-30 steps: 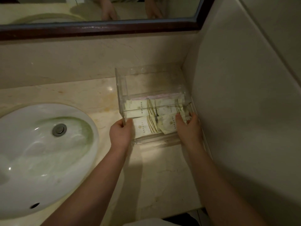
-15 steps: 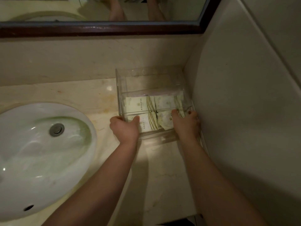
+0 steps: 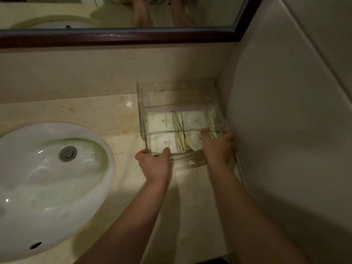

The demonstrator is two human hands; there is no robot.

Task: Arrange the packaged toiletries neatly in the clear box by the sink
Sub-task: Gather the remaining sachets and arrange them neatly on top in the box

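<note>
Clear plastic forms the one box, which stands in the corner of the bench, just beside the side wall and to the right of the single sink. Four pale packets lie flat inside, two at the back and two in front. My left hand grips the front left corner, thumb over the front wall. My right hand curls over the front right corner, thumb on a packet, hiding part of it. The packets' print is too small to read.
</note>
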